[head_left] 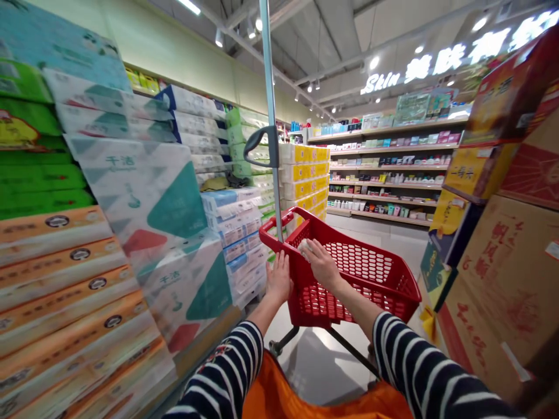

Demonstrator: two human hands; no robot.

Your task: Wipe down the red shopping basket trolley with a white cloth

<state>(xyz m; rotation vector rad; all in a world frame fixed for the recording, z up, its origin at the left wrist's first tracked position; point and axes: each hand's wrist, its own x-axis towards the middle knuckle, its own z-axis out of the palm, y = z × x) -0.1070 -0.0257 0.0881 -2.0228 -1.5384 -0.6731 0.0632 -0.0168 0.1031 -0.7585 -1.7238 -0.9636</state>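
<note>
Right fingers point(317, 251) around white wad point(304, 247), at red perforated cart point(301, 304)

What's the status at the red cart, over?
Left hand open on cart. Right hand holding white wad at cart's top. Stacked boxes close right, wrapped packs left.

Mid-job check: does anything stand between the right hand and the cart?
Only the white wad, apparently a cloth, held in the right hand; nothing else visible blocks its way to the cart. The pole rises left of that hand, beside it rather than between.
</note>
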